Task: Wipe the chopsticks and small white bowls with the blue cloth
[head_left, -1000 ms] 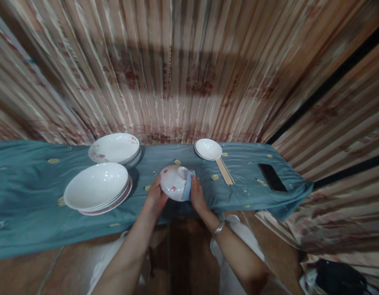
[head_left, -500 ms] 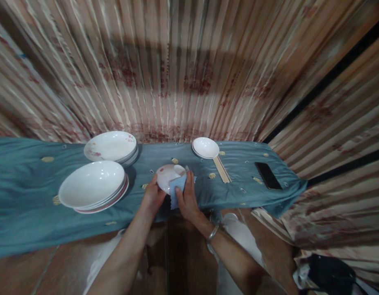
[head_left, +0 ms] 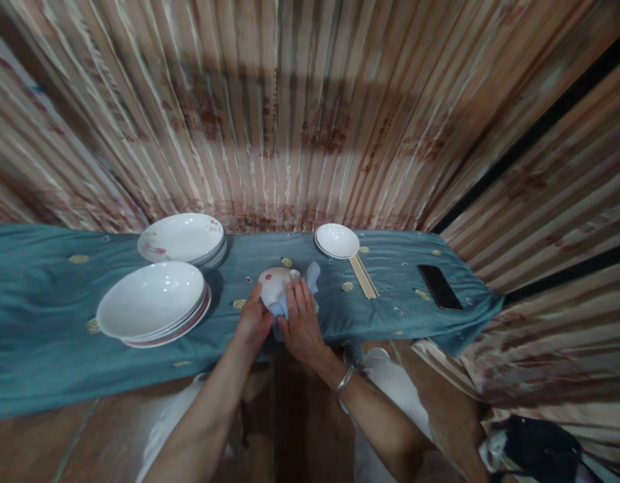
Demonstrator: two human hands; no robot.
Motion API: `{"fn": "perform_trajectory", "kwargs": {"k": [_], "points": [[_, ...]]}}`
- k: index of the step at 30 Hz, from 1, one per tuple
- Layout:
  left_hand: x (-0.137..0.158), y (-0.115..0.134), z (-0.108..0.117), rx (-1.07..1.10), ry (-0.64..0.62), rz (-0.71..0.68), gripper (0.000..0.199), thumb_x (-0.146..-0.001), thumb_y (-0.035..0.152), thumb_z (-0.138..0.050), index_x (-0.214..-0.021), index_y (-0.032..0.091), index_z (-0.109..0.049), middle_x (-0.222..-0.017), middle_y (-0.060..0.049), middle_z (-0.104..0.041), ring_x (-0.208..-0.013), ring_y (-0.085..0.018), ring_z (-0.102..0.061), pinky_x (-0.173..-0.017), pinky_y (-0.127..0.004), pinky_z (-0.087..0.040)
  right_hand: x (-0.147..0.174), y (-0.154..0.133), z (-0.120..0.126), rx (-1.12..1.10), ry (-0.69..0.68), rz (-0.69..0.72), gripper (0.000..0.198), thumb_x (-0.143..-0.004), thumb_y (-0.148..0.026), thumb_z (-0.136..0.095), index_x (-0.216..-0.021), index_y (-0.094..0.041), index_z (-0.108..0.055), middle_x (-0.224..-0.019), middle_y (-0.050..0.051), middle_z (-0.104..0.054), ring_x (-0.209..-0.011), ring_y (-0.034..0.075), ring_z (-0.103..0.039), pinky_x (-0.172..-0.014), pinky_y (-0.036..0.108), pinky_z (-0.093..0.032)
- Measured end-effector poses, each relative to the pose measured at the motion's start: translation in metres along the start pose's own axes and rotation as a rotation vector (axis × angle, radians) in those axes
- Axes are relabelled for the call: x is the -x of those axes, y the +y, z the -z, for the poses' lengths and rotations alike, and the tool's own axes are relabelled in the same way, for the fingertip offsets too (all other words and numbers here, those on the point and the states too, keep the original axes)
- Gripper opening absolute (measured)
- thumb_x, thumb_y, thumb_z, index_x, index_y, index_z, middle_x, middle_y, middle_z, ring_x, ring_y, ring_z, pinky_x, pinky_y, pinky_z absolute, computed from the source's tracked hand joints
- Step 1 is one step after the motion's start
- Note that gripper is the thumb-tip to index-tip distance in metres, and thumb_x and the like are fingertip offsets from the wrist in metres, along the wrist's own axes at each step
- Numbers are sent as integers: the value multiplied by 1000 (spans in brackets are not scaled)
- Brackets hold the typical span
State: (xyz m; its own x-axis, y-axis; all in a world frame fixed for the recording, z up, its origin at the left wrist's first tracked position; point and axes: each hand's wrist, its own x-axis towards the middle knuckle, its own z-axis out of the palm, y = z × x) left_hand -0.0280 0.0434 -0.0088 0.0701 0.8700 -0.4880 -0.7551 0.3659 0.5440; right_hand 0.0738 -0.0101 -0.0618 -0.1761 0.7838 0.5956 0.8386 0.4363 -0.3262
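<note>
My left hand [head_left: 253,320] grips the near left edge of a small white bowl [head_left: 274,283] with a red mark on its outside. The bowl is tilted with its underside showing, above the front part of the cloth-covered table. A light blue cloth [head_left: 313,274] lies over the bowl's right side. My right hand [head_left: 302,320] presses this cloth against the bowl, its fingers close together and pointing away from me. Much of the bowl is hidden under cloth and fingers.
On the teal tablecloth [head_left: 270,245], stacked large white bowls [head_left: 151,302] and flowered plates [head_left: 182,238] stand at left. Small white dishes [head_left: 337,240] sit further back, with wooden chopsticks [head_left: 363,277] beside them. A black phone [head_left: 439,286] lies at right. Pleated curtains [head_left: 290,134] hang behind.
My right hand has shifted slightly left and over the bowl, fingers now flatter on the cloth. The cloth is bunched and covers more of the bowl. My left hand keeps its grip.
</note>
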Motion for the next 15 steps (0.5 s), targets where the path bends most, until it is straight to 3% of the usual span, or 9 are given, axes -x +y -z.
{"fn": "perform_trajectory", "kwargs": {"k": [6, 15], "points": [[8, -5, -5, -56, -10, -57, 22, -92, 22, -46, -88, 14, -66, -88, -6, -75, -111, -22, -64, -100, -34, -47, -4, -2, 5, 66, -68, 36, 64, -93, -26, -42, -150, -9, -21, -153, 18, -33, -147, 27, -13, -116, 52, -22], [7, -15, 5, -273, -142, -272, 18, -86, 17, -53, -90, 18, -70, -115, -6, -70, -126, -21, -52, -109, -30, -36, -19, -7, 18, 62, -99, 58, 62, -91, -23, -45, -149, -12, -28, -153, 15, -35, -146, 26, -20, -117, 50, -17]]}}
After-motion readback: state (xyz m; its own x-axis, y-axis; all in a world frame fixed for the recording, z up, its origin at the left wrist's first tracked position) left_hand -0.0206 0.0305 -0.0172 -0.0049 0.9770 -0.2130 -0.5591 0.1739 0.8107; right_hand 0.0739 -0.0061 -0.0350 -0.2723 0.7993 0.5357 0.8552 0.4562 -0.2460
